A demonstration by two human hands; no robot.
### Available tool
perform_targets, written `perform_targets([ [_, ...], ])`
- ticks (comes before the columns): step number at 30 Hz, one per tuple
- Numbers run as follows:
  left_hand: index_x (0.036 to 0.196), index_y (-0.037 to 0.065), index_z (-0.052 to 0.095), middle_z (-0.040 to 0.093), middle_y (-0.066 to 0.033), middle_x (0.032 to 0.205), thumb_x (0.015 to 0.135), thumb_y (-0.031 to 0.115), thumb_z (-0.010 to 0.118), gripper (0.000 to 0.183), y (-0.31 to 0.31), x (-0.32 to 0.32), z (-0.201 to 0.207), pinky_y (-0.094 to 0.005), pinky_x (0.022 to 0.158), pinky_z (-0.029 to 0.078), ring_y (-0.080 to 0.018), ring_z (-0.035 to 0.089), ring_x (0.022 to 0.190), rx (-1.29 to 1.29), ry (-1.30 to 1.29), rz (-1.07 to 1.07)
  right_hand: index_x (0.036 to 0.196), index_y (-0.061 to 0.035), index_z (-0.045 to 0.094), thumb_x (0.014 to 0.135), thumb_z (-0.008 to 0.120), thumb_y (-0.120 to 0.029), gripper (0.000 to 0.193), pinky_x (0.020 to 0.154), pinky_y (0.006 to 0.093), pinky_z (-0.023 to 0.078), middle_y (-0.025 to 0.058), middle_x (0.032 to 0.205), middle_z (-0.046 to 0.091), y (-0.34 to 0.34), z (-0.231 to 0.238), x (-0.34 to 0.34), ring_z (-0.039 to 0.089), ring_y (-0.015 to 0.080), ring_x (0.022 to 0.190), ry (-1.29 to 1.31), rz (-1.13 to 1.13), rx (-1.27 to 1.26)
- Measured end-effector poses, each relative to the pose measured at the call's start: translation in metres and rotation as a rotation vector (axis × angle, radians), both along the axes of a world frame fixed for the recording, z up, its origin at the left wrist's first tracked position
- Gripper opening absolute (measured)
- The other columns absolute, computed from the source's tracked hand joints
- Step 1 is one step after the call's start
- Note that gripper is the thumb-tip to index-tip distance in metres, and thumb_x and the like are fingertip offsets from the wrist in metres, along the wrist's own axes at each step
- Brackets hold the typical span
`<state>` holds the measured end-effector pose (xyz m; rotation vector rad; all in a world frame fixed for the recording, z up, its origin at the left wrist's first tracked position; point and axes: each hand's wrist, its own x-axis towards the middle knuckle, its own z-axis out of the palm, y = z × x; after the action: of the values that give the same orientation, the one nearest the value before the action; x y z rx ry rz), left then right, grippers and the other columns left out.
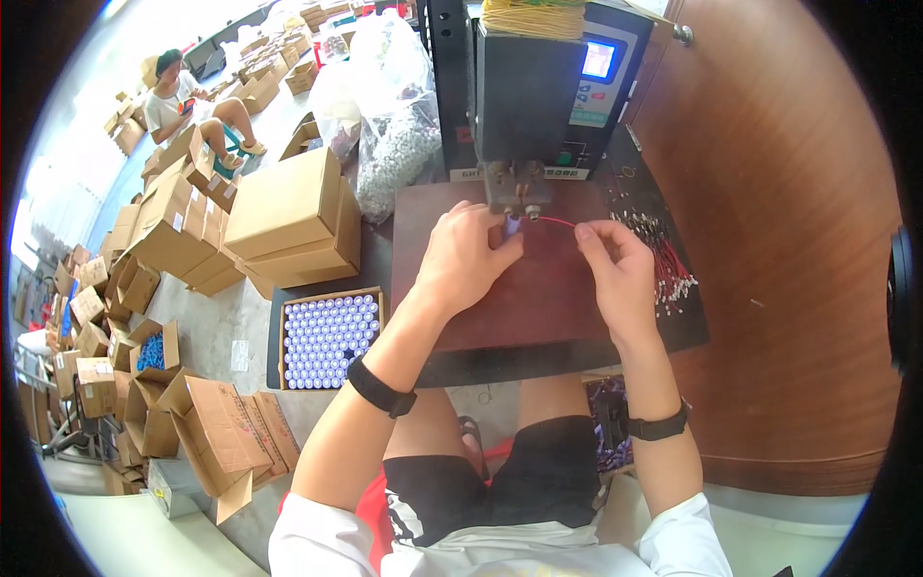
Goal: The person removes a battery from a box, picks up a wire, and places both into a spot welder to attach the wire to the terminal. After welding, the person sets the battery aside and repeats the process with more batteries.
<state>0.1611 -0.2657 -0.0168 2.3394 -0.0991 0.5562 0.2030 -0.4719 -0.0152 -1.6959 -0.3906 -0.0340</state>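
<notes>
My left hand point(465, 255) grips a small purple cylindrical battery cell point(512, 227) under the electrodes point(520, 206) of a black bench spot-welding machine point(529, 101). Between thumb and fingertips, my right hand point(617, 262) pinches a thin red wire point(556, 221). The wire runs left to the cell's end beneath the electrodes; whether it is joined there is too small to tell. Both hands are over a dark reddish-brown board point(529, 298). Part of the cell is hidden by my left fingers.
Loose red and black wires point(668, 260) lie right of the board. Rows of purple cells point(332, 337) fill a shallow box at the left. Stacked cartons point(288, 216) and clear bags point(394, 144) stand beyond. A wooden panel point(779, 250) bounds the right. Another person point(183, 106) sits far left.
</notes>
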Motion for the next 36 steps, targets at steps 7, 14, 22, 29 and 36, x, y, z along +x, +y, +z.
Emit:
perform_targets([
  [7, 0.094, -0.001, 0.075, 0.061, -0.0176, 0.076, 0.083, 0.021, 0.075, 0.025, 0.000, -0.002, 0.000, -0.0387, 0.070, 0.050, -0.0315, 0.061, 0.071, 0.000, -0.016, 0.002, 0.101, 0.0015, 0.068, 0.098, 0.068, -0.015, 0.017, 0.079, 0.0224, 0.046, -0.0009, 0.091, 0.066, -0.001, 0.001, -0.003, 0.058, 0.0060, 0.086, -0.017, 0.017, 0.018],
  [14, 0.099, 0.000, 0.075, 0.064, -0.0131, 0.078, 0.079, 0.021, 0.079, 0.029, -0.004, -0.010, 0.007, -0.0345, 0.070, 0.050, -0.0248, 0.061, 0.071, -0.002, 0.043, -0.093, 0.099, 0.0008, 0.068, 0.098, 0.068, -0.013, 0.014, 0.080, 0.0226, 0.046, -0.0008, 0.091, 0.066, -0.019, 0.003, -0.013, 0.059, 0.0064, 0.087, 0.008, 0.046, -0.007],
  [22, 0.097, -0.001, 0.077, 0.065, -0.0069, 0.078, 0.078, 0.016, 0.082, 0.026, -0.001, -0.020, 0.020, -0.0274, 0.069, 0.048, -0.0132, 0.058, 0.073, -0.147, 0.109, -0.173, 0.095, -0.0014, 0.066, 0.098, 0.067, -0.010, 0.009, 0.078, 0.0217, 0.043, -0.0035, 0.090, 0.061, -0.151, 0.033, -0.055, 0.054, 0.0050, 0.086, -0.117, -0.151, -0.052],
  [29, 0.092, -0.002, 0.076, 0.061, -0.0059, 0.075, 0.080, 0.016, 0.079, 0.021, -0.011, -0.012, 0.016, -0.0280, 0.068, 0.046, -0.0134, 0.055, 0.071, -0.108, 0.129, -0.177, 0.091, -0.0023, 0.066, 0.097, 0.067, -0.010, 0.010, 0.073, 0.0241, 0.047, 0.0002, 0.088, 0.060, -0.292, -0.052, -0.093, 0.056, 0.0086, 0.086, 0.131, -0.350, -0.426],
  [36, 0.092, -0.001, 0.077, 0.062, -0.0063, 0.075, 0.081, 0.015, 0.079, 0.020, -0.010, -0.018, 0.018, -0.0281, 0.068, 0.046, -0.0135, 0.056, 0.071, -0.097, 0.127, -0.171, 0.093, 0.0012, 0.068, 0.094, 0.069, -0.012, 0.013, 0.074, 0.0280, 0.050, 0.0040, 0.089, 0.065, -0.253, -0.078, -0.051, 0.060, 0.0114, 0.083, 0.040, -0.343, -0.386],
])
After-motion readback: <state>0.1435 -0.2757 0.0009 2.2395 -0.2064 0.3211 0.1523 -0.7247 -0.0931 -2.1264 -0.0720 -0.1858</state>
